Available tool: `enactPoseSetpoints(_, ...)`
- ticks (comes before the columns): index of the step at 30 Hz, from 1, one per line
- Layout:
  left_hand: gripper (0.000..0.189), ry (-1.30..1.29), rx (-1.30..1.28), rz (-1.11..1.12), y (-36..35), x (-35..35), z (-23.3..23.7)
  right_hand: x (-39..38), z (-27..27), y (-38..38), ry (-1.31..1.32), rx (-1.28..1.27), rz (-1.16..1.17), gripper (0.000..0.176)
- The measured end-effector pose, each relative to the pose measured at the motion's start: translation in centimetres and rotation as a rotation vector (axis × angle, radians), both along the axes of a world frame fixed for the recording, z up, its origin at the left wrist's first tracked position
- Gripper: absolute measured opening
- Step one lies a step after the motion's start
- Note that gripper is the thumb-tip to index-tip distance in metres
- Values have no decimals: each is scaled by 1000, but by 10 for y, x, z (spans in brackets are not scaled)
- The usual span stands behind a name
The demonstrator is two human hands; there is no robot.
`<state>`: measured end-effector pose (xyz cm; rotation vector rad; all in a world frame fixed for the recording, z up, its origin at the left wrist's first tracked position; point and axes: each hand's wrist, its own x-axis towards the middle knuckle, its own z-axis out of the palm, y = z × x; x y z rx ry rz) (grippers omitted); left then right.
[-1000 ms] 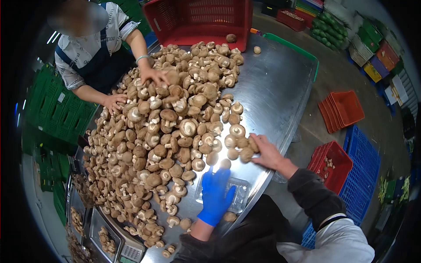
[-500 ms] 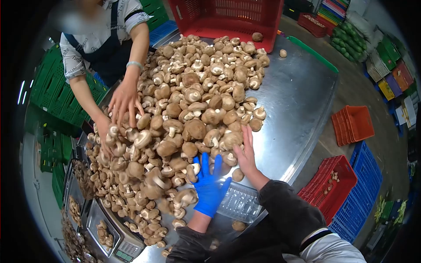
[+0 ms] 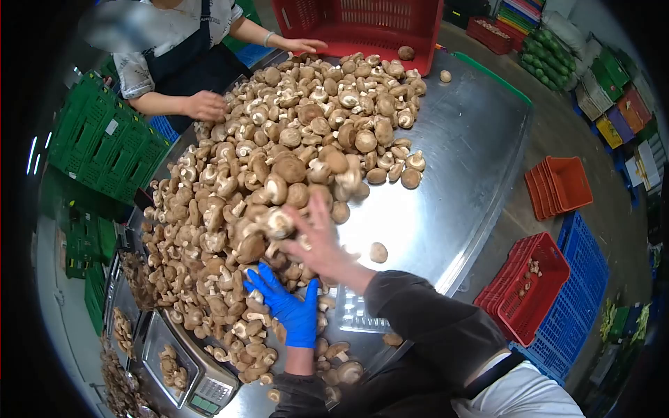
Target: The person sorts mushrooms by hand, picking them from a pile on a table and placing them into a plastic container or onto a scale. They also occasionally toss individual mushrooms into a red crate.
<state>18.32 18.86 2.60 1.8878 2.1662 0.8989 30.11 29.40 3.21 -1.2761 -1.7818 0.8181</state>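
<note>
A large heap of brown mushrooms (image 3: 230, 188) covers much of the metal table (image 3: 460, 153). My left hand (image 3: 287, 306), in a blue glove, lies with fingers spread against the near part of the heap. Bare and somewhat blurred, my right hand (image 3: 317, 240) is at the heap's right side, its fingers apart and touching mushrooms. A clear plastic tray (image 3: 359, 311) lies partly under my right sleeve. One loose mushroom (image 3: 378, 252) rests on the metal to the right of my right hand.
Across the table a co-worker's two hands (image 3: 206, 106) are at the heap's far edge. A red crate (image 3: 380, 52) stands at the back. A scale (image 3: 205, 390) sits front left. Red crates (image 3: 498, 299), blue crates (image 3: 582, 279) and orange baskets (image 3: 571, 182) are on the right.
Both my hands have moved left, the right one also up, and mushrooms at the heap's right side have shifted left. The co-worker's hands have pulled back and apart to the far edge.
</note>
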Motion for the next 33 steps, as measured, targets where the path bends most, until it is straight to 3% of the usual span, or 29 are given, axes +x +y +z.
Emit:
enactPoseSetpoints(1, 109, -2, 39, 25, -5, -9, -5, -21, 0, 0, -78, 246, -42, 67)
enactPoseSetpoints(3, 104, 92, 49, 87, -12, -23, -20, -52, 12, -12, -446, 59, 170, 67)
enactPoseSetpoints(5, 90, -253, 191, 106, -12, -39, -34, -91, 6, -31, -158, 137, 227, 66)
enactPoseSetpoints(6, 78, -364, 221, 185, -17, -50, -46, -105, 3, -40, -137, 218, 242, 65)
enactPoseSetpoints(9, 73, -351, 111, 179, -50, -91, -59, -134, 8, -65, -133, 161, 483, 57)
enactPoseSetpoints(10, 73, -884, 177, 178, -54, -105, -62, -138, 7, -73, -132, 162, 484, 57)
enactPoseSetpoints(11, 73, -886, 180, 179, -66, -120, -65, -140, 5, -79, -44, 185, 531, 50)
enactPoseSetpoints(13, 74, -323, 8, 137, -89, -131, -37, -133, 9, -88, 43, 202, 580, 43)
enactPoseSetpoints(15, 66, -417, 23, 126, -108, -136, -36, -94, 17, -91, 198, 303, 629, 32)
enactPoseSetpoints(16, 60, -340, -76, 195, -117, -131, -19, -71, 18, -88, 184, 525, 468, 23)
enactPoseSetpoints(17, 54, -260, -176, 262, -123, -127, -6, -33, 27, -84, 157, 631, 305, 25)
enactPoseSetpoints(18, 54, -271, -178, 260, -127, -126, 1, -2, 14, -80, 56, 484, 187, 21)
enactPoseSetpoints(19, 50, -252, -187, 261, -131, -125, 6, 41, -18, -78, 632, 20, 160, 18)
enactPoseSetpoints(20, 46, -231, -197, 263, -134, -124, 10, 80, -37, -58, 451, -95, -249, 29)
enactPoseSetpoints(21, 42, -209, -208, 263, -136, -123, 11, 139, -36, -63, -220, 238, -331, 47)
enactPoseSetpoints(22, 40, -190, -163, 241, -134, -121, 9, 171, -10, -63, -480, 204, -481, 53)
enactPoseSetpoints(24, 40, -219, -72, 159, -117, -102, 21, 223, -26, -60, -765, 49, -654, 50)
enactPoseSetpoints(27, 40, -178, 62, -8, -81, -69, 37, 274, -55, -56, -814, -7, -574, 50)
enactPoseSetpoints(29, 45, 44, 94, -126, -58, -46, 48, 290, -54, -48, -789, 78, -591, 49)
enactPoseSetpoints(31, 48, 70, 63, -159, -40, -31, 46, 308, -50, -39, -709, -3, -644, 45)
enactPoseSetpoints(33, 49, -22, 59, -315, -25, -13, 44, 323, -55, -34, -689, 88, -705, 39)
